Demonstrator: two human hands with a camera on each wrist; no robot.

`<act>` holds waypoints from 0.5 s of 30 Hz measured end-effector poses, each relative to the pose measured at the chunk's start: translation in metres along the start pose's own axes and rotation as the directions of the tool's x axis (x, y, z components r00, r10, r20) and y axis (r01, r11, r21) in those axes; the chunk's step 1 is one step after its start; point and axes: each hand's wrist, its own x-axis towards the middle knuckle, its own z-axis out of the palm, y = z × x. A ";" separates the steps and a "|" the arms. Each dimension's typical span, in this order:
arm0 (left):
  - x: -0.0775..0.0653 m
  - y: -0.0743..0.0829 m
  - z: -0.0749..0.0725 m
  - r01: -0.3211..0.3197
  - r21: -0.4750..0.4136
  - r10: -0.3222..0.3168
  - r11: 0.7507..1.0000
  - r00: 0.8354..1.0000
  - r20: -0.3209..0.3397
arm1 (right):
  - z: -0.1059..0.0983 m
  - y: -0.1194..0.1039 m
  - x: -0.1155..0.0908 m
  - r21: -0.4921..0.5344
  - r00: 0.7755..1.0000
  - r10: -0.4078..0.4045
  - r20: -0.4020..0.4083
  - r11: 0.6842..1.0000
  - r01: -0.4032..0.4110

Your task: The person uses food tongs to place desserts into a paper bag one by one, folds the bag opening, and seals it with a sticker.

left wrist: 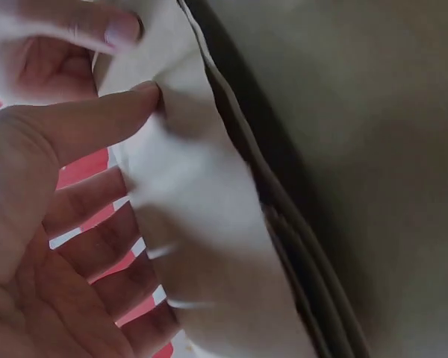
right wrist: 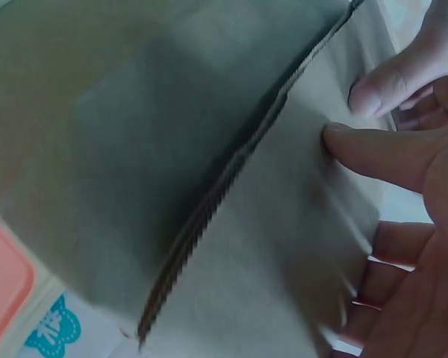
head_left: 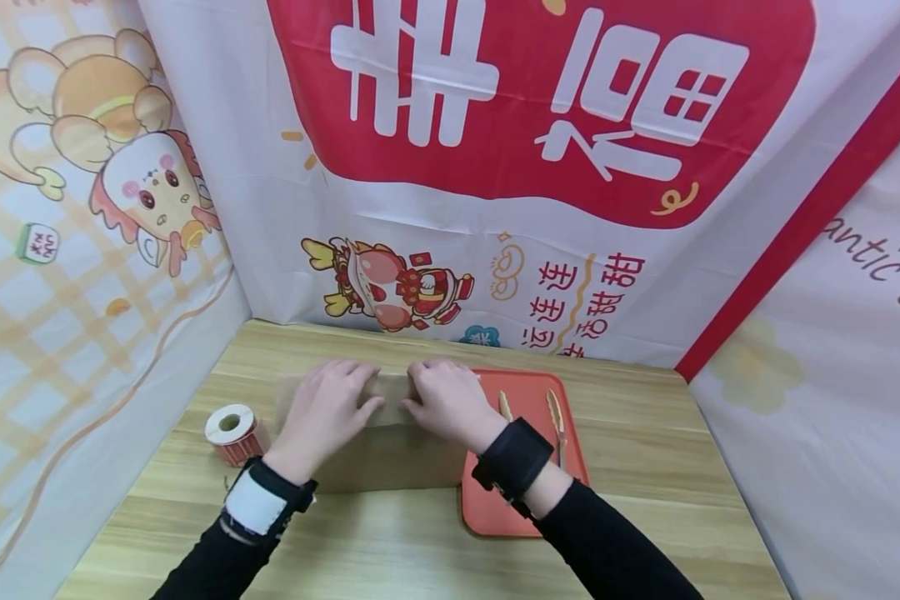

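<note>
A brown paper bag [head_left: 390,460] lies flat on the wooden table, its top edge folded over into a flap. My left hand [head_left: 328,412] grips the left part of this fold, and my right hand [head_left: 453,402] grips it a little further right. In the left wrist view the thumb [left wrist: 104,123] presses on the folded flap [left wrist: 209,246] while the other fingers go behind it. The right wrist view has the right thumb [right wrist: 384,153] on the same flap, close to the left thumb [right wrist: 384,91]. A zigzag-cut edge [right wrist: 201,216] and several paper layers show along the flap.
A roll of red-and-white labels [head_left: 238,435] stands left of the bag. To the right, a red tray [head_left: 495,512] holds slender tong-like utensils [head_left: 556,417], partly hidden by my right wrist. Printed cloth walls [head_left: 270,275] border the table at the back and sides.
</note>
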 end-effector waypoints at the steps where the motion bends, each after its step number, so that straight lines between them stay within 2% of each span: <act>1: 0.001 0.001 0.002 -0.004 -0.005 0.004 1.000 1.000 -0.001 | 0.001 0.000 0.001 0.004 1.000 0.000 -0.003 1.000 0.000; 7: 0.004 0.000 0.008 0.004 -0.039 -0.003 0.999 1.000 0.015 | 0.004 0.005 0.002 0.044 0.999 0.036 -0.019 0.998 -0.036; 15: -0.002 -0.019 0.003 0.029 -0.047 -0.027 0.998 0.999 0.042 | 0.003 0.023 -0.002 0.115 0.995 0.088 -0.041 0.990 -0.083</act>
